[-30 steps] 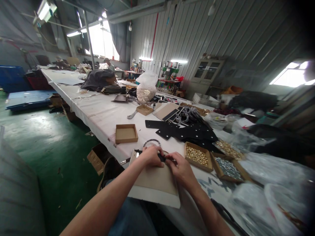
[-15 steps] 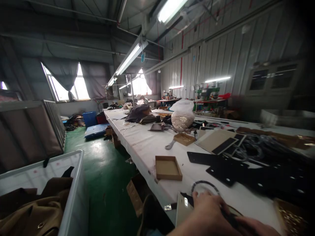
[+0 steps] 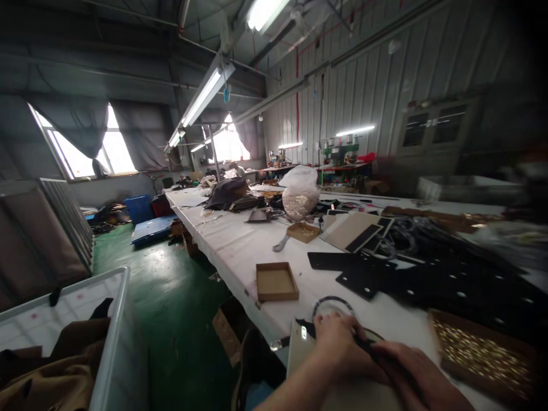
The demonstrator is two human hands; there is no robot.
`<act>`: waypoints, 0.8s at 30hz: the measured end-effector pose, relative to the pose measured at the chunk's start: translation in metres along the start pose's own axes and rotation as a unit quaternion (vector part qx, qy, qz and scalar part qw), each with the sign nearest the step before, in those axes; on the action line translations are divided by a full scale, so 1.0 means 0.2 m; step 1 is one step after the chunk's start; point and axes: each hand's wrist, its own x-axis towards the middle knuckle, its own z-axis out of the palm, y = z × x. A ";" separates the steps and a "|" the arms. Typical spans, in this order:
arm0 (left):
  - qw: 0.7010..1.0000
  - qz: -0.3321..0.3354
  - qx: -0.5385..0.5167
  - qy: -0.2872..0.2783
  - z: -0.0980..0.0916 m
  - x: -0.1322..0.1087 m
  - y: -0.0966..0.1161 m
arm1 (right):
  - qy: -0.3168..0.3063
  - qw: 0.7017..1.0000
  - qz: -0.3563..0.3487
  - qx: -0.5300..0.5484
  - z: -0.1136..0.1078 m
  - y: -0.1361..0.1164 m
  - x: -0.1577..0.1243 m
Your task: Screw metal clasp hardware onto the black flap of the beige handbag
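At the table's near edge, my left hand (image 3: 342, 345) and my right hand (image 3: 409, 368) are close together, both with fingers closed on a narrow black strap (image 3: 369, 347). A pale beige board (image 3: 295, 349) lies under the hands and partly under my forearm. Near its top left corner a shiny metal fitting (image 3: 303, 333) shows beside a black end piece. Just beyond my left fingers lies a dark round hoop (image 3: 334, 299). Some of the strap is covered by the fingers.
An open cardboard tray (image 3: 277, 297) sits ahead on the white table. To the right, small gold metal parts (image 3: 483, 354) fill a box, near black perforated pieces (image 3: 428, 288). Left of the aisle stands a white bin (image 3: 122, 319) holding brown fabric (image 3: 64, 377).
The view has swung right, so table items sit further left and the box of gold parts shows more fully. My right hand has come further into view; both hands stay at the strap.
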 end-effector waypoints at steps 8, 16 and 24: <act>0.996 0.032 0.081 -0.018 -0.01 -0.03 0.07 | -0.051 0.997 0.040 0.044 -0.11 -0.21 0.06; 0.996 0.040 0.083 -0.010 0.03 0.00 0.03 | -0.060 0.996 0.052 0.047 -0.12 -0.20 0.05; 0.996 0.047 0.079 -0.008 0.00 -0.03 0.02 | -0.064 0.996 0.059 0.032 -0.10 -0.21 0.04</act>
